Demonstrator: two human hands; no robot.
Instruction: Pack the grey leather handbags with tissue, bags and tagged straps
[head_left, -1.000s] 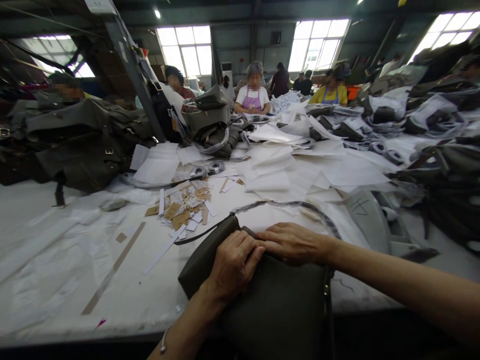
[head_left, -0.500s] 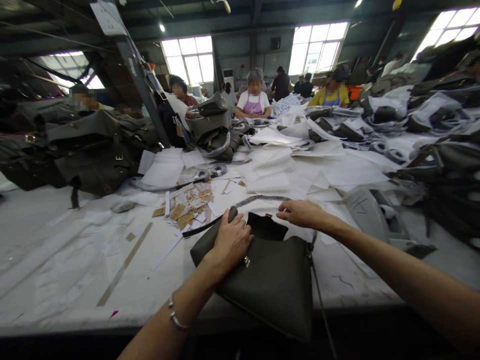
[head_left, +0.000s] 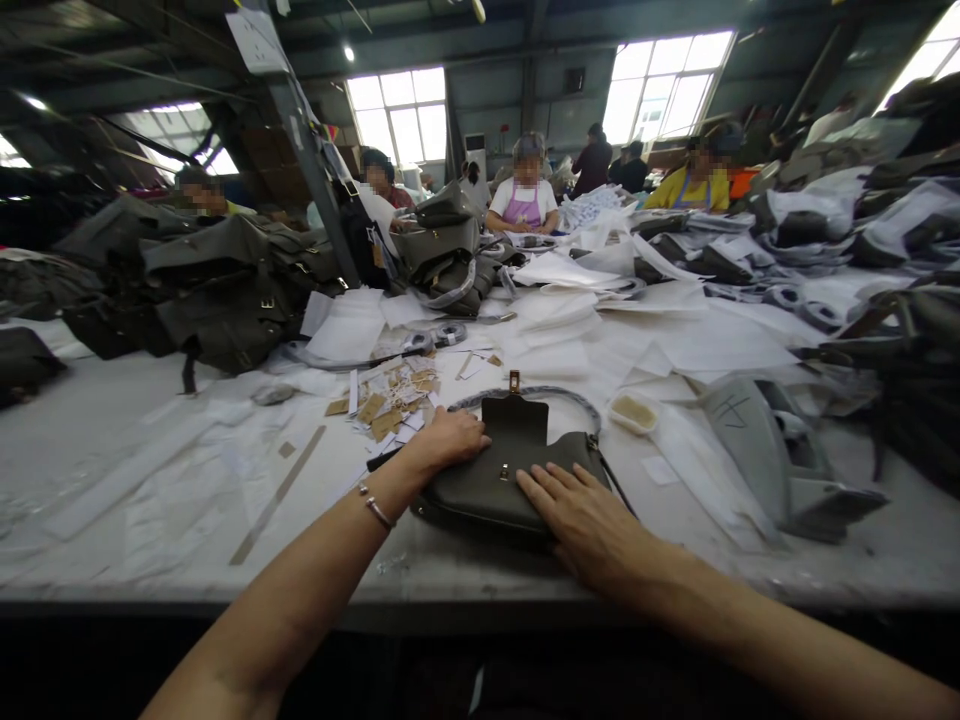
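Note:
A dark olive handbag [head_left: 480, 495] lies on the table before me, its flap [head_left: 517, 420] folded back away from me with a gold clasp [head_left: 514, 381] at the tip. My left hand [head_left: 454, 438] is closed on the upper left edge of the bag, its fingertips partly hidden. On the bag's front right, my right hand [head_left: 581, 515] lies flat with the fingers stretched out, beside a small gold fitting [head_left: 505, 471]. A plastic-wrapped handle [head_left: 574, 400] arches behind the flap.
Paper tags with strings [head_left: 390, 400] lie left of the bag. A shallow dish [head_left: 634, 412] and a grey tape dispenser [head_left: 772, 450] stand to the right. Bags [head_left: 232, 290] and white sheets [head_left: 555, 310] are piled behind. Several people work across the table.
The bag has gone from tilted over the table edge to lying flatter on the table. Its flap now points away. My right hand has come down from behind the opening onto the bag's front.

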